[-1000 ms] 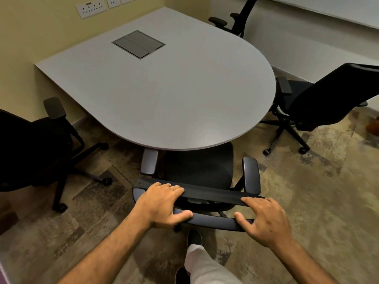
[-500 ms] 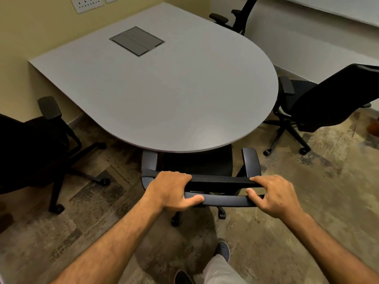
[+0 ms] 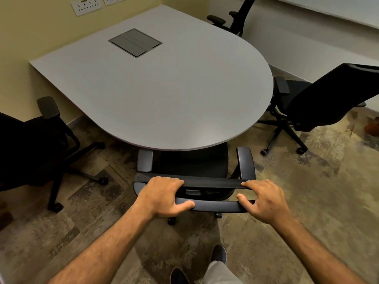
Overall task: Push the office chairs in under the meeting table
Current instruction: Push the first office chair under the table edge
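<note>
Head view: left hand [image 3: 162,196], right hand [image 3: 264,200] grip chair back [image 3: 207,183].

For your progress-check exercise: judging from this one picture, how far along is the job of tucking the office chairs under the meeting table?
Done: none fully. In hand: the left hand and right hand grip the backrest of the near chair, its seat partly under the meeting table. Left: the left chair and right chair stand clear of the table. The far chair is mostly hidden.

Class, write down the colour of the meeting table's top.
The table top is plain light grey, with a darker grey panel. Head view.
</note>
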`<state>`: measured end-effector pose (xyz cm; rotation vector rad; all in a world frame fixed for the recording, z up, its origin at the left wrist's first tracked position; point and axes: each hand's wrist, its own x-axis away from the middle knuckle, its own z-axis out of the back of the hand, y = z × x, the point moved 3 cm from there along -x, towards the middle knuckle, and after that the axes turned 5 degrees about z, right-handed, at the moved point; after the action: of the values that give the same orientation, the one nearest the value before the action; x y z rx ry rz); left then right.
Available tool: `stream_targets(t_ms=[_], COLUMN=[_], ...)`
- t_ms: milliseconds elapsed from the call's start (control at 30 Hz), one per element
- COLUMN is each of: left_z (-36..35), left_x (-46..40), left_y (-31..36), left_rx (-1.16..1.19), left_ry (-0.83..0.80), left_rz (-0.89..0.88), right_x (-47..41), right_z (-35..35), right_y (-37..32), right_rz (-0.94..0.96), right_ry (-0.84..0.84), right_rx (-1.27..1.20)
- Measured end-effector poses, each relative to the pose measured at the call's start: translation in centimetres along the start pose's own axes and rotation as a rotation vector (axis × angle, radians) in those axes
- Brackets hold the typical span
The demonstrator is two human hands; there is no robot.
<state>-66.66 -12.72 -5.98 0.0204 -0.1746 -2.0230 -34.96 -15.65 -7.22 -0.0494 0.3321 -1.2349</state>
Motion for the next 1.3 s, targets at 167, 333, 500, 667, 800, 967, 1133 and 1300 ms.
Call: stream_targets(t_ms=[167, 333, 500, 667, 800, 967, 1133, 1300], left_z=[0.0, 0.8, 0.2, -0.2, -0.3, -0.4, 2.6, 7.6], left_x=[0.5, -0.4, -1.9, -3.3, -2.4, -0.6, -5.5, -15.5], left_y=[0.5, 2.0, 5.0, 7.8, 8.0, 7.4, 10.2, 17.1], left_rx=[0.007, -0.019, 0.009, 0.038, 0.039, 0.053, 0.074, 0.188], left_ry=[-0.013, -0.013, 0.003, -0.018, -0.002, -0.009, 0.001, 0.137], left_rz=[0.035, 0.095, 0.150, 0.212, 0.230, 0.274, 0.353, 0.299], right_x=[0.6, -0.3, -2.4, -4.7, -3.7, -2.5, -4.4, -8.0], right_z=[0.1, 0.5, 1.5, 2.5, 2.0, 1.5, 3.7, 10.9], right_y=[-0.3, 1.5, 5.9, 9.4, 9.0, 7.2, 9.7, 16.1], right_rz=[0.035, 0.063, 0.042, 0.094, 0.114, 0.079, 0.022, 0.045], right_ry=[0.044, 0.107, 0.029, -0.025, -0.045, -0.062, -0.127, 0.124], right_rx=[-0.009, -0.051, -0.071, -0.043, -0.033, -0.097, -0.372, -0.379])
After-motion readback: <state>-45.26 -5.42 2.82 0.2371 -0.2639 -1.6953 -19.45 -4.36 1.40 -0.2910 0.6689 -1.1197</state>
